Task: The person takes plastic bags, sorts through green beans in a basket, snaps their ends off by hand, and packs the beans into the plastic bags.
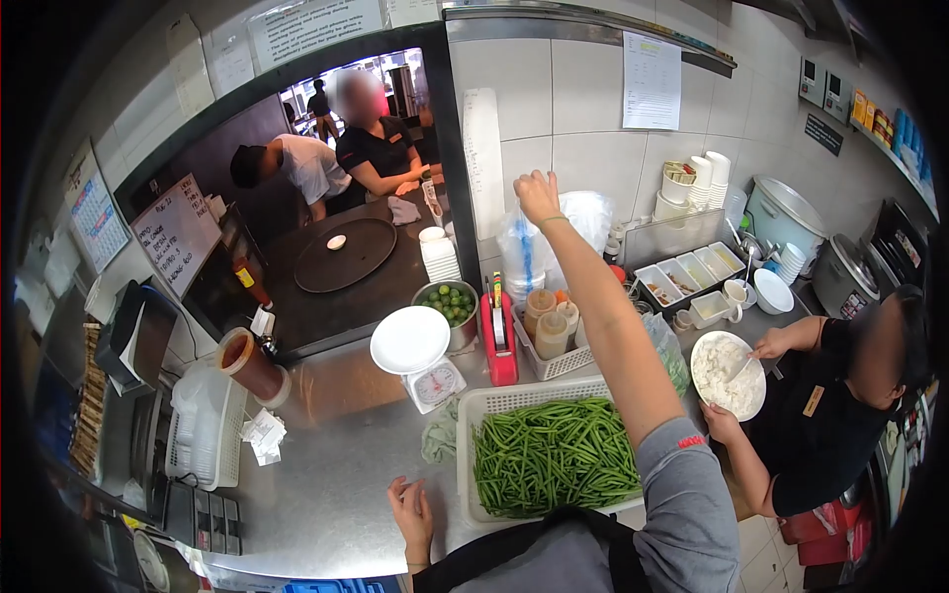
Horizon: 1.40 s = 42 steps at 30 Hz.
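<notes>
My right hand (537, 196) is raised at the end of an outstretched arm, in front of the tiled wall and just above hanging clear plastic bags (526, 247). Its fingers are curled closed, and what they hold, if anything, is too small to make out. Low over the steel counter (326, 494), my left hand (410, 509) is open with loosely bent fingers and nothing in it. Beside it, a white plastic basket (467, 455) is full of green beans (554, 457). A green cloth (440, 432) lies at the basket's left corner.
Behind the basket stand a scale (435, 383) with a white plate (409, 340), a pot of green limes (445, 302), a red tape dispenser (500, 341) and squeeze bottles (552, 336). At right, a co-worker (830, 415) holds a bowl of rice (729, 376). People stand beyond the pass window.
</notes>
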{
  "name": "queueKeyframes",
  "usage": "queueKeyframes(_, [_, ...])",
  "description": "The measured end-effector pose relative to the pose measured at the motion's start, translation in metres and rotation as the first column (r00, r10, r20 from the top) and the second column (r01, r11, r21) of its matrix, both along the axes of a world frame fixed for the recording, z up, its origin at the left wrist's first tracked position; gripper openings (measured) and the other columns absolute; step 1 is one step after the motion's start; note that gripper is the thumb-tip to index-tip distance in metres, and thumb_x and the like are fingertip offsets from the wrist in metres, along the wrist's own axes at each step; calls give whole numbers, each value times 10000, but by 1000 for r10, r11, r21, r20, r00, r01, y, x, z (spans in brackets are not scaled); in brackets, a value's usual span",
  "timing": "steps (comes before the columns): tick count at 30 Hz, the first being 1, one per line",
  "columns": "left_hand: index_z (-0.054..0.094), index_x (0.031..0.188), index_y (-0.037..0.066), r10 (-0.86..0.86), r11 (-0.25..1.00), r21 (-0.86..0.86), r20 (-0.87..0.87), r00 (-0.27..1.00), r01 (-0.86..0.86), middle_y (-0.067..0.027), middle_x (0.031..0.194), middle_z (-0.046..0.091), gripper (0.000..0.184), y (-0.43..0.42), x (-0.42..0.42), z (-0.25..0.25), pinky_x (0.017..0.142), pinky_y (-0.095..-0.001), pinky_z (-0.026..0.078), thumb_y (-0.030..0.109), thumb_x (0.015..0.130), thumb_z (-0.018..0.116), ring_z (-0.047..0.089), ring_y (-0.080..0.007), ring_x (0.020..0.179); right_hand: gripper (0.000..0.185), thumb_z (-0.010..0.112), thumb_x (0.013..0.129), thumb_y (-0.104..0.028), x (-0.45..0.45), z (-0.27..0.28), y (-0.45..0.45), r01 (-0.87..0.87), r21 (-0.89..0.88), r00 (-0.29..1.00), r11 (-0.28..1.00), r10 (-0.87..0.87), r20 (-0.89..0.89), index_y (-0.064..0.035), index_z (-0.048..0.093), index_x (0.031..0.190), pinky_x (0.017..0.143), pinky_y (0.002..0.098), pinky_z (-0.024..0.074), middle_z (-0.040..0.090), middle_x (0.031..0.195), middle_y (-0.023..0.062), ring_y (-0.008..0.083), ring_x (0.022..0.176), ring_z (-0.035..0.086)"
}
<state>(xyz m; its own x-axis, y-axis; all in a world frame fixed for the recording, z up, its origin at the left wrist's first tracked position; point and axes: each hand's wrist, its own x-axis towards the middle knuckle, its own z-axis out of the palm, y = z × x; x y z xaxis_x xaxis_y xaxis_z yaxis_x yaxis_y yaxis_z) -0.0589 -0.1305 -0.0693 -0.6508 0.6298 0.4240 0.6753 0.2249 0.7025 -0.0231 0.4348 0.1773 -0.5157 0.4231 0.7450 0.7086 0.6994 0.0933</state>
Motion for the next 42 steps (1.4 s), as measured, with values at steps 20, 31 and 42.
queueKeyframes(20, [678,1096,282,-250,940,44,-587,770,339,-242,1462,203,424,124,50,114,1046,-530,273,105,711,679,208,-478,1316,101,544,901,-91,75,42,-230,-835,-304,539,458,578,-613,-26,578,971,576,300,456,594,722,102,170,603,595])
queueKeyframes(31, [436,1279,-60,-104,969,234,112,988,76,-262,1332,405,393,120,45,86,1026,-421,304,106,927,486,386,-393,1236,370,595,861,-310,151,-114,-230,-190,-857,854,478,511,96,46,630,956,736,414,511,666,860,206,340,804,655])
queueKeyframes(42, [241,1420,-20,-292,956,66,127,948,286,-263,1437,263,536,126,48,65,1067,-434,256,185,965,436,266,-405,1330,847,737,688,-433,124,-164,-307,5,-854,765,520,548,338,33,395,1306,959,523,343,495,1222,227,371,1172,448])
